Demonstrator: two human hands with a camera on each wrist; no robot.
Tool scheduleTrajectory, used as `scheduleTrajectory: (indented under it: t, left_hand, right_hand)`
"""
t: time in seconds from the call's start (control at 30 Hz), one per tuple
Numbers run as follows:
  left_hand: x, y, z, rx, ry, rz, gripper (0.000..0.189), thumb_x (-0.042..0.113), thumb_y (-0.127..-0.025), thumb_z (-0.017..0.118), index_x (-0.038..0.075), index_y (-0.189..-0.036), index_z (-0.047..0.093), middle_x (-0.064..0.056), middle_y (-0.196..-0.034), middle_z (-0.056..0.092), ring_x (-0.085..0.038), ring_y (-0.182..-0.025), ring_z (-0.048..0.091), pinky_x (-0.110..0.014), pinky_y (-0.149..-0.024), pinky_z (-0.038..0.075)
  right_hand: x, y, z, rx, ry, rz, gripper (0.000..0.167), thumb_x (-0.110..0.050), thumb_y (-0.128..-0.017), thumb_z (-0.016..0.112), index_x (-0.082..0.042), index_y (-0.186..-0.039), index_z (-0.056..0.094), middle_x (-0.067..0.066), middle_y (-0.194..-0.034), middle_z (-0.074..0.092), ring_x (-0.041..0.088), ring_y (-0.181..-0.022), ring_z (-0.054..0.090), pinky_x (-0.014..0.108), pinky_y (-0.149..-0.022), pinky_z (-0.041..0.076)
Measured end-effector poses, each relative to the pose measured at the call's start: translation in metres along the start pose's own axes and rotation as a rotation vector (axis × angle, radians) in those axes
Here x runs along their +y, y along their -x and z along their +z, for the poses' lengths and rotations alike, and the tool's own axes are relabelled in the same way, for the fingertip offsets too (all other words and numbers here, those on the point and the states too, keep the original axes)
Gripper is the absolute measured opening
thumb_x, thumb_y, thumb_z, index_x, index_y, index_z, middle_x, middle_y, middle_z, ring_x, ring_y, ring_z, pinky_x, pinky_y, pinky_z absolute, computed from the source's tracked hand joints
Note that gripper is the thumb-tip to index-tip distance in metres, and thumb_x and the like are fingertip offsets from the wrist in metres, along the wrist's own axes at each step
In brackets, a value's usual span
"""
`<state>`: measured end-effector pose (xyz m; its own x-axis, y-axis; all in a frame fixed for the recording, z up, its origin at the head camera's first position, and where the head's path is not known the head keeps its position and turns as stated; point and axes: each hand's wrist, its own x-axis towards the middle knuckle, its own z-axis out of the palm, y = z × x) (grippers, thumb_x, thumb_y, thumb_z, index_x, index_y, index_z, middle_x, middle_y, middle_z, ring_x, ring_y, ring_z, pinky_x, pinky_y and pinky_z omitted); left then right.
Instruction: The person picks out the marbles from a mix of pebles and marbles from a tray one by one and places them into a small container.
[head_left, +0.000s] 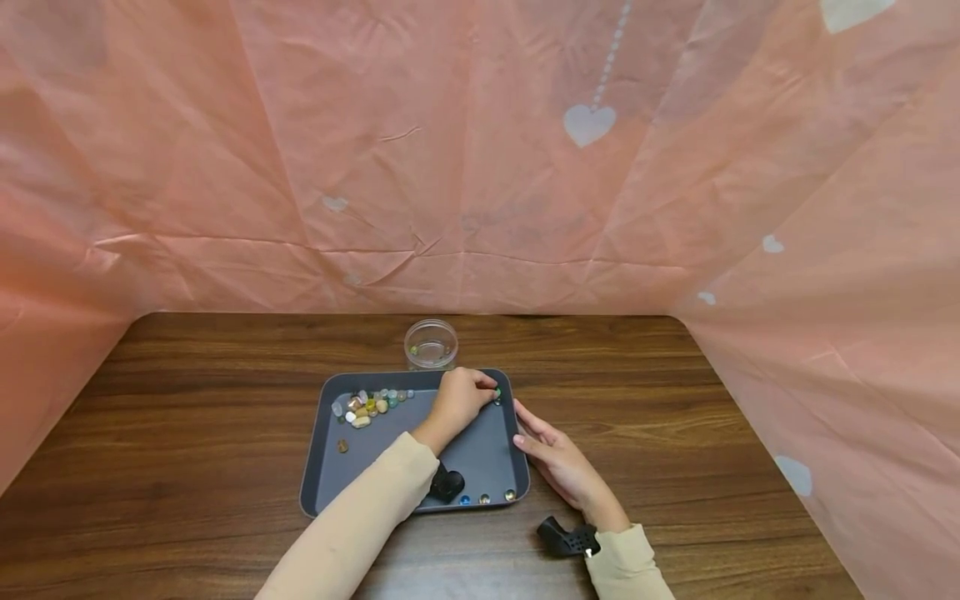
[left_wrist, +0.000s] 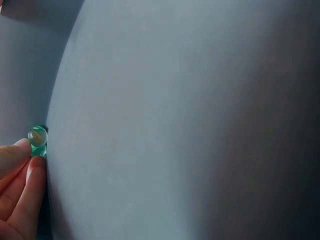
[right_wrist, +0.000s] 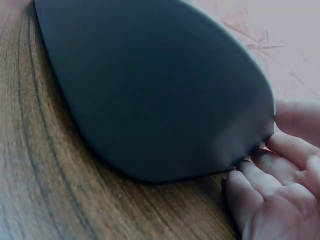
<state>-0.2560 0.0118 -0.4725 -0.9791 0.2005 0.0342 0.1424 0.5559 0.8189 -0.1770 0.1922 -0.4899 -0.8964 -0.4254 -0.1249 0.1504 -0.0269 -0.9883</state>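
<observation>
My left hand (head_left: 459, 402) reaches into the grey tray (head_left: 480, 442) at its far right corner. Its thumb and fingers pinch a green glass marble (left_wrist: 38, 150). Right beside that sits a clear marble (left_wrist: 37, 135) with a brownish swirl, close to the fingertips. At the tray's right side, my right hand (head_left: 562, 467) holds the wall, thumb up by the rim and the other fingers (right_wrist: 250, 187) low at the bottom edge. Several mixed stones and glass pebbles (head_left: 362, 422) lie in the tray's far left part.
A round clear jar (head_left: 431, 354) with a few small pieces inside stands behind the tray. A brown stone (head_left: 342, 446) lies apart on the left. Along the near rim rest a blue marble (head_left: 465, 500) and two yellowish ones. Pink cloth (head_left: 465, 167) surrounds the wooden table (head_left: 637, 400).
</observation>
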Motion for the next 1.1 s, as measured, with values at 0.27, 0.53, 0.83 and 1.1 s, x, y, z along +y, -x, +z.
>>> scheduleTrajectory:
  t: [0.27, 0.53, 0.83, 1.1]
  left_hand:
    - [0.002, -0.001, 0.005, 0.032, 0.009, 0.012, 0.008, 0.009, -0.087, 0.075, 0.006, -0.093, 0.079, -0.009, -0.094, 0.078, -0.022, -0.092, 0.072, -0.034, -0.076, 0.057]
    - [-0.003, 0.000, -0.011, 0.008, 0.381, -0.154, 0.014, 0.013, -0.087, 0.076, 0.004, -0.098, 0.079, -0.011, -0.100, 0.077, -0.013, -0.085, 0.071, -0.025, -0.074, 0.057]
    - [-0.002, 0.001, -0.043, -0.046, 1.015, -0.333, 0.035, 0.001, -0.096, 0.061, -0.011, -0.129, 0.059, -0.011, -0.114, 0.069, -0.015, -0.104, 0.069, -0.026, -0.093, 0.054]
    - [0.009, -0.004, -0.071, -0.023, 1.204, -0.293, 0.028, -0.003, -0.099, 0.054, -0.008, -0.125, 0.060, 0.001, -0.095, 0.070, -0.009, -0.089, 0.070, -0.022, -0.091, 0.054]
  right_hand:
    - [0.000, 0.000, 0.000, 0.017, 0.003, 0.009, 0.064, -0.010, -0.104, 0.047, -0.001, -0.158, 0.014, 0.015, -0.166, 0.010, 0.027, -0.152, 0.010, 0.008, -0.104, 0.035]
    - [0.002, -0.001, 0.000, 0.010, 0.009, 0.012, 0.064, -0.011, -0.104, 0.048, 0.000, -0.158, 0.015, 0.015, -0.166, 0.011, 0.028, -0.152, 0.011, 0.008, -0.103, 0.036]
    - [0.002, -0.002, -0.001, 0.002, -0.004, -0.015, 0.066, -0.010, -0.103, 0.049, 0.003, -0.157, 0.014, 0.018, -0.165, 0.009, 0.032, -0.152, 0.008, 0.008, -0.103, 0.035]
    - [0.002, -0.001, -0.001, 0.032, -0.012, 0.007, 0.066, -0.009, -0.102, 0.050, 0.001, -0.157, 0.016, 0.016, -0.165, 0.011, 0.028, -0.152, 0.010, 0.008, -0.104, 0.034]
